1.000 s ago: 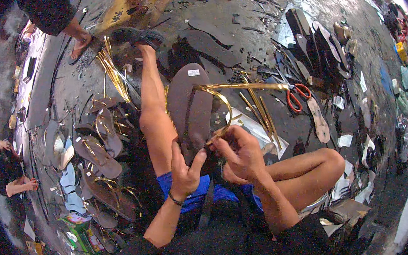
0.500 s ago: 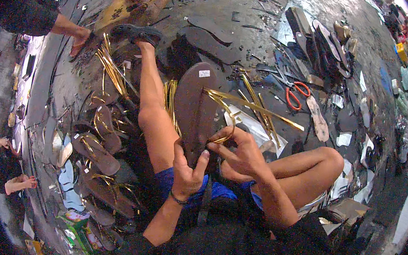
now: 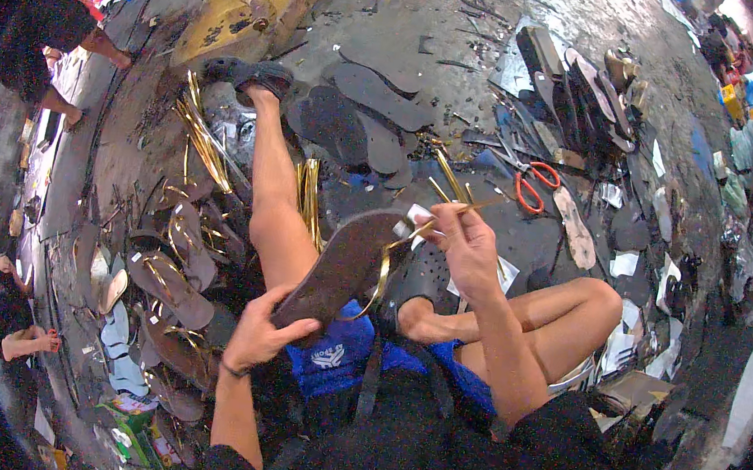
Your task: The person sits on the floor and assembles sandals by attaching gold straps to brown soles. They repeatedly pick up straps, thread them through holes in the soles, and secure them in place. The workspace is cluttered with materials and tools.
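My left hand [image 3: 260, 336] grips one end of a dark brown sandal sole [image 3: 347, 255], thumb on top and fingers behind. The sole is held at a slant over my lap, with a white label near its far end. A thin gold strap [image 3: 382, 276] hangs in a loop along its right side. At the far end my right hand [image 3: 467, 255] pinches the gold strap between thumb and fingers, and a loose tip sticks out to the right. The fingertips partly cover where the strap meets the sole.
Red-handled scissors [image 3: 537, 187] lie to the right on the floor. Strapped sandals [image 3: 174, 288] are heaped at left, beside bundles of gold strips [image 3: 202, 141]. Several bare soles [image 3: 374, 94] lie ahead, near a yellowish board [image 3: 243, 18]. Another person's legs [image 3: 63, 105] stand at far left.
The sole has gone from upright to slanted, its held end moving left with my left hand. My right hand has moved from the near end to the sole's far end.
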`<state>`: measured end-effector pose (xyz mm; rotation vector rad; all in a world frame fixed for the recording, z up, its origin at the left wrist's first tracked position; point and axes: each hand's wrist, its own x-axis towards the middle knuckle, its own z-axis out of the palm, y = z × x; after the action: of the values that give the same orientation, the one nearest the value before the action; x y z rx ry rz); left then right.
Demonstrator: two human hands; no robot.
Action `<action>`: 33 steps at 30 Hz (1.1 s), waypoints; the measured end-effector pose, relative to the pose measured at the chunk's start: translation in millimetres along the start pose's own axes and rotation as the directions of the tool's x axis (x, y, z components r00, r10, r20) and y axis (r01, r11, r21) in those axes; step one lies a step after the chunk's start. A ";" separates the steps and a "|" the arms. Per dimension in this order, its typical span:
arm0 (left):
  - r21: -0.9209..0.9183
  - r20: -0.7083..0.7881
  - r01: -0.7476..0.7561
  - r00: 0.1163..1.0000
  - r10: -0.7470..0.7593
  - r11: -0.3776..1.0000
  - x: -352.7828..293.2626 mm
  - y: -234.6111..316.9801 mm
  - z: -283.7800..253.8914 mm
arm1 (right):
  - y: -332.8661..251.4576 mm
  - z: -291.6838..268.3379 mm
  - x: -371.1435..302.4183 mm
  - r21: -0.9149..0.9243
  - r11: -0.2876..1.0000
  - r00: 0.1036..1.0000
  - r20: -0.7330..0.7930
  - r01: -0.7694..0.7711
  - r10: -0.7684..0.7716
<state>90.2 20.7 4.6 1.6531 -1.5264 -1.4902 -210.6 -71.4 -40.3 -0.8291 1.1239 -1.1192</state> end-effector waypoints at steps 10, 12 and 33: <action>-0.442 -0.588 -0.077 0.778 -0.224 0.894 -19.2 -26.1 46.3 | 34.3 68.0 -71.6 -0.604 0.716 0.900 0.429 0.351 -0.079; -0.312 -0.393 -0.062 0.917 -0.069 0.948 -22.9 -13.3 54.7 | 35.0 71.3 -80.4 -0.598 0.740 0.927 0.365 0.307 -0.089; -0.392 -0.500 -0.217 0.866 -0.009 0.894 -22.7 -6.5 49.2 | 11.4 55.3 -70.5 -0.512 0.838 0.958 0.285 0.190 -0.043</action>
<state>53.6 59.3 -7.7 1.4894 -0.9054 -1.1234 -157.3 -1.8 -18.2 -1.4610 1.1848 -0.7586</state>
